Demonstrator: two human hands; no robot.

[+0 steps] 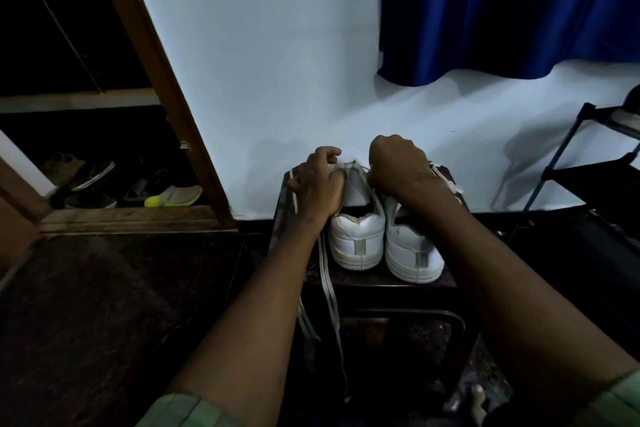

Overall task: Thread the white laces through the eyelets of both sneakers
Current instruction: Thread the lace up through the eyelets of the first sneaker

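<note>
Lacing the left sneaker (pixel 356 239) on the dark worktop (pixel 381 282): left hand (pixel 320 185) curls round its tongue and lace (pixel 327 291), right hand (pixel 398 168) pinches at the eyelets, though what it holds I cannot tell. Next, I'd guess, the tip needs feeding through.

Dim room corner: pale wall, curtain, doorway, shoe clutter.

Pale blue-white painted wall (pixel 277 62) fills the back; dark blue pleated fabric curtain (pixel 502 10) hangs at upper right, hem well above the floor. Brown wooden door frame (pixel 159 80) slants at left, with dark worn shoes (pixel 90 180) and a neon yellow-green sandal (pixel 173 197) piled beyond it. Small dark glossy wooden stool (pixel 381 282) stands against the wall on dark speckled stone floor (pixel 104 305). Black metal-frame rack (pixel 588 177) at right edge.
</note>
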